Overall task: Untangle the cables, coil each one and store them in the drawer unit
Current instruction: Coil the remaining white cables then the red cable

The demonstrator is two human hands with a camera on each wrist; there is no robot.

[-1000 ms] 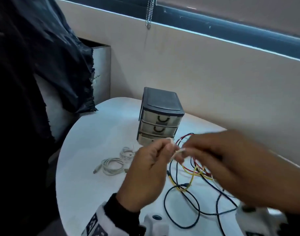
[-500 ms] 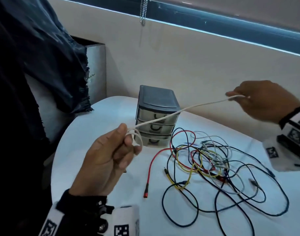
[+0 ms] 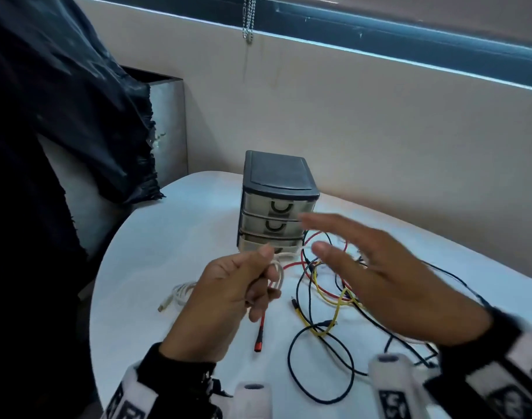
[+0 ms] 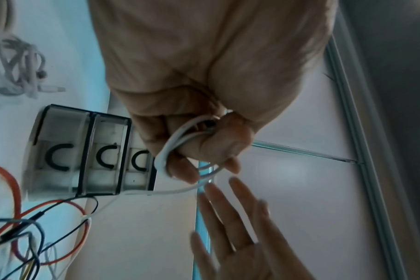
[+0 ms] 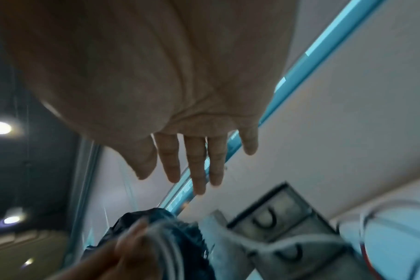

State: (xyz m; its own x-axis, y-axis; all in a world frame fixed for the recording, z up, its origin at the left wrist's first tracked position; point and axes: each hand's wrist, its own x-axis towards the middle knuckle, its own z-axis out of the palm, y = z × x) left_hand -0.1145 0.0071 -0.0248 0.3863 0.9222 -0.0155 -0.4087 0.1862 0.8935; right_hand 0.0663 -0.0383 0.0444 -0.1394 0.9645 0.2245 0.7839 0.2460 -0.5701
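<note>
My left hand (image 3: 243, 285) grips small loops of a white cable (image 3: 278, 275), seen up close as a white cable (image 4: 173, 147) wound round the fingers, its tail trailing down toward the pile. My right hand (image 3: 358, 261) hovers flat, fingers straight, just right of the left hand and holds nothing; the right wrist view shows its spread fingers (image 5: 194, 166). A tangle of red, yellow, black and blue cables (image 3: 328, 291) lies on the white table (image 3: 168, 237). The dark three-drawer unit (image 3: 277, 204) stands behind, all drawers closed.
A coiled white cable (image 3: 180, 293) lies on the table left of my left hand. A red cable end (image 3: 258, 346) points toward the front edge. A dark cloth (image 3: 62, 116) hangs at the left. A wall (image 3: 379, 131) runs behind the table.
My right hand has let go of the white cable's far end and come back down from the upper right toward the left hand, fingers now straight. The left hand still holds the loops.
</note>
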